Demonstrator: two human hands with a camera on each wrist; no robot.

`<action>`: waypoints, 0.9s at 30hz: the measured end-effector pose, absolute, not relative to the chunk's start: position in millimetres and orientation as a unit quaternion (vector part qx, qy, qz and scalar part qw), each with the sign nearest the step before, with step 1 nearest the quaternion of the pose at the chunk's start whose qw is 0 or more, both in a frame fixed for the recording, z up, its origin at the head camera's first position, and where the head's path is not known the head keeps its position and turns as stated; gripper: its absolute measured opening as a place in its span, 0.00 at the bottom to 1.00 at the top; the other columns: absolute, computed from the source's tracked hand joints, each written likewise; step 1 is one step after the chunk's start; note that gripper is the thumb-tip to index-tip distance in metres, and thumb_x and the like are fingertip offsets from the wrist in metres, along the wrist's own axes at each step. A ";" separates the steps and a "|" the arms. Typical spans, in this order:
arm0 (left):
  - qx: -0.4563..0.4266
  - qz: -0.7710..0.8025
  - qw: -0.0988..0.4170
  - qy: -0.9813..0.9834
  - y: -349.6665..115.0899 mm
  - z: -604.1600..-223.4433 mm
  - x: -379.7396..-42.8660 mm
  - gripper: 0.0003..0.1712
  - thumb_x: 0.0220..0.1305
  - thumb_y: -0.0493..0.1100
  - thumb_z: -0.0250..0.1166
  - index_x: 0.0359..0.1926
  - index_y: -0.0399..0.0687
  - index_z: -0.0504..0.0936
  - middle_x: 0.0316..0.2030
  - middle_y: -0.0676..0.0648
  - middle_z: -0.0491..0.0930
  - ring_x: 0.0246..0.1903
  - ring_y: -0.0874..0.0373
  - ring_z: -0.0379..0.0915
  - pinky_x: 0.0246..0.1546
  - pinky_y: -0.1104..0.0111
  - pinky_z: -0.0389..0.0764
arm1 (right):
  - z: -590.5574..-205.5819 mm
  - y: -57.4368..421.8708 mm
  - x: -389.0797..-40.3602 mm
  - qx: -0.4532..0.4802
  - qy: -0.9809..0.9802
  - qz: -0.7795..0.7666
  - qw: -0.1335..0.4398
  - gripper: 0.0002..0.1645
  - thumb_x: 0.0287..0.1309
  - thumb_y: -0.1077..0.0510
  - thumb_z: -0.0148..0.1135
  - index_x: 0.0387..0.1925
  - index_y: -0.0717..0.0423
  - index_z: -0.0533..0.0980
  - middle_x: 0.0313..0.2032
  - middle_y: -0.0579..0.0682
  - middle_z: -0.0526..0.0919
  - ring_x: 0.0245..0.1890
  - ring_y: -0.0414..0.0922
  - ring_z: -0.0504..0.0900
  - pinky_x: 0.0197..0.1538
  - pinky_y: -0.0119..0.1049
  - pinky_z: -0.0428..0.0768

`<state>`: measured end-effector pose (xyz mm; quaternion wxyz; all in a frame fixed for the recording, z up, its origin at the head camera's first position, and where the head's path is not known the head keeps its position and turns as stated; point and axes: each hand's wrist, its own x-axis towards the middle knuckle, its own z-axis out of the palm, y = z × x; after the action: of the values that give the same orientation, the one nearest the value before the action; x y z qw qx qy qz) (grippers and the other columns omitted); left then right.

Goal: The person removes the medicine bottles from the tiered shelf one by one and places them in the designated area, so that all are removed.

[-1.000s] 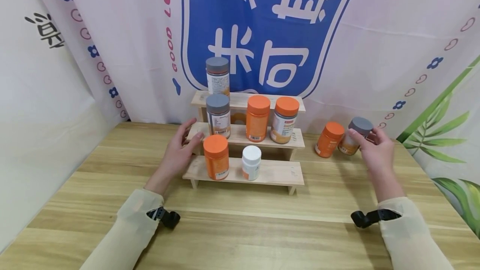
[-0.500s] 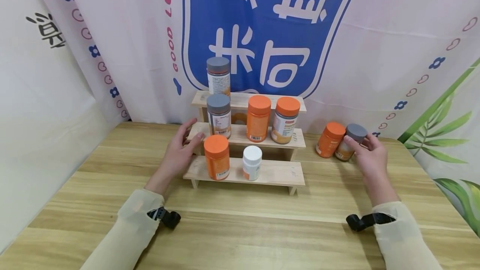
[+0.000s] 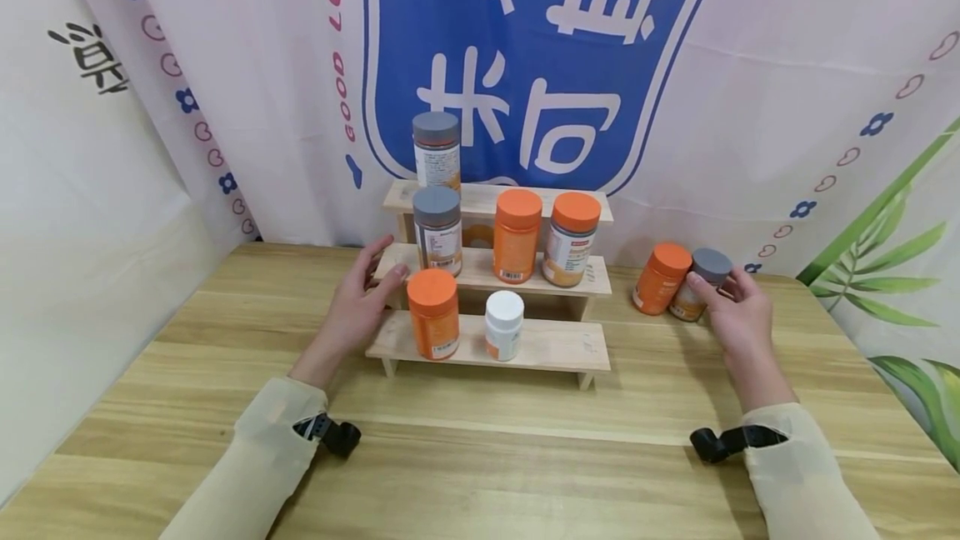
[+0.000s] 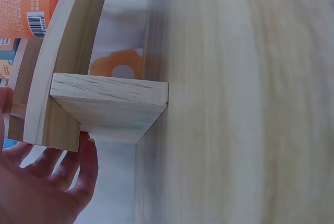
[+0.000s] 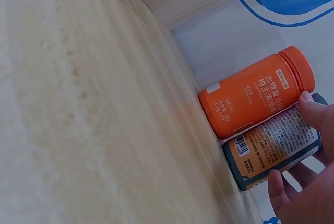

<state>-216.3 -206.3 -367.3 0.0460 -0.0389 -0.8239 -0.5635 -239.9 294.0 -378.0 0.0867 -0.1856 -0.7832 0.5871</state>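
Observation:
In the head view my right hand [image 3: 738,315] grips a grey-lidded supplement bottle [image 3: 692,300], which stands on the table close beside an orange bottle [image 3: 660,280]. The right wrist view shows the thumb near the lid of the grey-lidded bottle [image 5: 276,145] and fingers along its side. At the left end of a three-step wooden stand [image 3: 555,346], my left hand [image 3: 358,298] holds the middle step, with the thumb in front and the fingers behind. The left wrist view shows that hand [image 4: 49,185] curled around the step's end; part of it is cut off.
On the stand's lowest step are an orange bottle [image 3: 433,315] and a small white bottle [image 3: 503,326]. The middle step bears a grey-lidded bottle [image 3: 438,232] and two orange-lidded bottles [image 3: 516,236]. Another grey-lidded bottle [image 3: 437,152] tops the stand. A printed curtain [image 3: 750,107] hangs behind.
My right hand has moved the grey-lidded bottle left and slightly nearer, up beside the orange bottle; over the last half second it hardly moves. The left hand stays in place.

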 end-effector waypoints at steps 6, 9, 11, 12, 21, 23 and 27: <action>-0.040 -0.563 0.047 -0.824 -206.5 -366.7 -215.9 0.39 0.82 0.56 0.56 0.85 0.58 0.53 0.83 0.38 0.55 0.75 0.38 0.62 0.74 0.43 0.68 | -377.5 295.0 -240.9 -0.188 -0.795 0.569 0.091 0.45 0.68 0.36 0.68 0.81 0.38 0.64 0.76 0.54 0.70 0.70 0.45 0.70 0.50 0.18 0.74; -0.041 -0.562 0.050 -0.825 -207.3 -366.7 -215.0 0.39 0.82 0.55 0.56 0.85 0.57 0.53 0.84 0.39 0.53 0.79 0.38 0.57 0.77 0.42 0.65 | -376.9 294.9 -240.5 -0.182 -0.798 0.568 0.084 0.47 0.68 0.35 0.67 0.82 0.38 0.62 0.78 0.58 0.68 0.69 0.47 0.70 0.47 0.17 0.75; -0.041 -0.558 0.053 -0.827 -207.7 -366.6 -214.4 0.39 0.82 0.55 0.56 0.85 0.57 0.53 0.85 0.40 0.50 0.82 0.39 0.52 0.79 0.42 0.61 | -376.3 294.8 -239.6 -0.178 -0.800 0.568 0.079 0.47 0.68 0.35 0.67 0.82 0.39 0.61 0.78 0.60 0.66 0.69 0.48 0.70 0.46 0.17 0.76; -0.041 -0.557 0.052 -0.828 -207.8 -366.6 -214.2 0.39 0.82 0.56 0.56 0.85 0.58 0.53 0.85 0.41 0.49 0.83 0.39 0.51 0.80 0.42 0.60 | -375.8 294.9 -239.1 -0.176 -0.800 0.568 0.077 0.48 0.68 0.35 0.66 0.83 0.40 0.60 0.79 0.61 0.66 0.68 0.48 0.71 0.46 0.17 0.77; -0.042 -0.559 0.048 -0.827 -207.4 -365.1 -213.1 0.40 0.82 0.57 0.56 0.85 0.60 0.53 0.86 0.41 0.48 0.83 0.40 0.49 0.80 0.42 0.59 | -374.4 297.3 -239.0 -0.177 -0.800 0.568 0.072 0.50 0.69 0.35 0.66 0.84 0.41 0.58 0.79 0.64 0.64 0.62 0.45 0.74 0.45 0.18 0.79; -0.040 -0.559 0.046 -0.827 -207.3 -364.7 -213.1 0.40 0.82 0.57 0.56 0.86 0.61 0.52 0.86 0.42 0.48 0.83 0.40 0.50 0.80 0.42 0.59 | -374.9 297.6 -239.4 -0.174 -0.803 0.565 0.074 0.50 0.69 0.35 0.66 0.84 0.41 0.57 0.79 0.64 0.65 0.56 0.41 0.77 0.45 0.18 0.79; -0.040 -0.559 0.045 -0.827 -207.1 -364.7 -213.2 0.39 0.82 0.57 0.56 0.85 0.61 0.53 0.85 0.41 0.48 0.82 0.39 0.51 0.80 0.42 0.60 | -375.6 296.8 -239.2 -0.172 -0.808 0.559 0.075 0.51 0.69 0.35 0.65 0.85 0.42 0.56 0.78 0.64 0.67 0.45 0.35 0.78 0.45 0.20 0.79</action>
<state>-213.2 -207.1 -364.7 0.0448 -0.0399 -0.8271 -0.5588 -239.2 296.8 -375.6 0.0747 -0.1725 -0.8075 0.5591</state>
